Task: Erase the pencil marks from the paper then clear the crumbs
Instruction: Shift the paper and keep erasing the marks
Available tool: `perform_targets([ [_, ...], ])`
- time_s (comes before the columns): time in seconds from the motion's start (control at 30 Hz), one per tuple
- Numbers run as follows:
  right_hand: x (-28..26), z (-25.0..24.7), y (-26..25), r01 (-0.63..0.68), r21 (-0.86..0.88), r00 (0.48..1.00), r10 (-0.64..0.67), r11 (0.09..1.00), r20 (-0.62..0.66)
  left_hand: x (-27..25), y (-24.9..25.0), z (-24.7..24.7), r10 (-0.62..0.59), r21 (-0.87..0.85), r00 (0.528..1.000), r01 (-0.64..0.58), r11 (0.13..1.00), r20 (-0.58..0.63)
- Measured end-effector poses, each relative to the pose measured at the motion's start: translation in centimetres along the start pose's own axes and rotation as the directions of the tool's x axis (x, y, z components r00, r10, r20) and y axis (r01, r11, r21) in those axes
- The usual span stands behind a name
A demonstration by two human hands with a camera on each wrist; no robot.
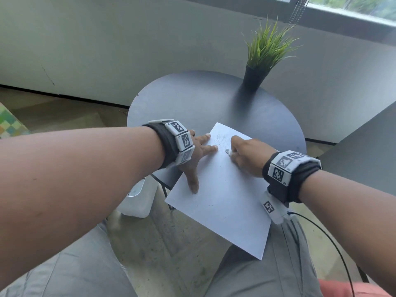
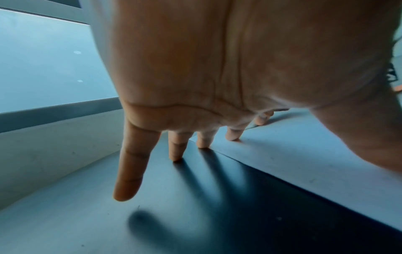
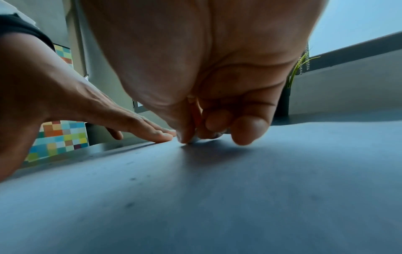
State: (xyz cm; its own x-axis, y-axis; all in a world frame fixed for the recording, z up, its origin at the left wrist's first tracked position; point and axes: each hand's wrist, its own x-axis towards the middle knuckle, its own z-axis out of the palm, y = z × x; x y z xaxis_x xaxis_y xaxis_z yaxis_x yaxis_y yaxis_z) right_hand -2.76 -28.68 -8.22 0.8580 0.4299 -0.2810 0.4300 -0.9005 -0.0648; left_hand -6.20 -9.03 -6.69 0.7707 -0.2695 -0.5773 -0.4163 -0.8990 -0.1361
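Note:
A white sheet of paper (image 1: 222,200) lies skewed on the round dark table (image 1: 192,99), its near corner hanging past the table's edge over my lap. Faint pencil marks (image 1: 220,139) sit near its far corner, and small dark crumbs (image 1: 222,181) dot the middle. My left hand (image 1: 197,153) presses flat on the paper's left edge with spread, straight fingers (image 2: 232,135). My right hand (image 1: 244,155) is curled round a small white eraser (image 1: 228,151), whose tip touches the paper just below the marks. In the right wrist view the eraser (image 3: 194,140) peeks out between thumb and fingers.
A black pot with green grass-like plant (image 1: 257,67) stands at the table's far right. A white bin (image 1: 137,196) sits on the floor below the table's left side. A grey panel (image 1: 364,151) rises at the right. A cable (image 1: 334,241) trails from my right wristband.

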Motion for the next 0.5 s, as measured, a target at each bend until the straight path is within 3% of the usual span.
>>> perform_targets([
  [0.17,-1.2,0.3,-1.6,0.131,-0.01,0.991,-0.131,0.991,-0.021,-0.3,1.0,0.3,-0.015,-0.058,0.997,0.01,0.998,-0.077],
  [0.3,-3.4,1.7,-4.3,0.416,-0.021,0.908,-0.414,0.909,0.068,-1.0,1.4,0.5,0.014,0.003,0.992,-0.014,1.0,-0.122],
  [0.33,-3.2,1.4,-4.0,0.408,-0.004,0.911,-0.407,0.913,0.064,-1.0,1.4,0.6,0.016,0.003,0.992,-0.016,1.0,-0.125],
  [0.43,-1.5,-0.1,-1.9,0.176,-0.01,0.984,-0.176,0.984,-0.008,-0.7,1.0,0.9,0.007,-0.026,0.994,-0.01,1.0,-0.111],
  [0.5,-1.4,-0.1,-2.0,0.144,-0.036,0.989,-0.145,0.989,-0.026,-0.5,1.0,0.9,-0.008,-0.036,0.996,0.005,0.999,-0.088],
])
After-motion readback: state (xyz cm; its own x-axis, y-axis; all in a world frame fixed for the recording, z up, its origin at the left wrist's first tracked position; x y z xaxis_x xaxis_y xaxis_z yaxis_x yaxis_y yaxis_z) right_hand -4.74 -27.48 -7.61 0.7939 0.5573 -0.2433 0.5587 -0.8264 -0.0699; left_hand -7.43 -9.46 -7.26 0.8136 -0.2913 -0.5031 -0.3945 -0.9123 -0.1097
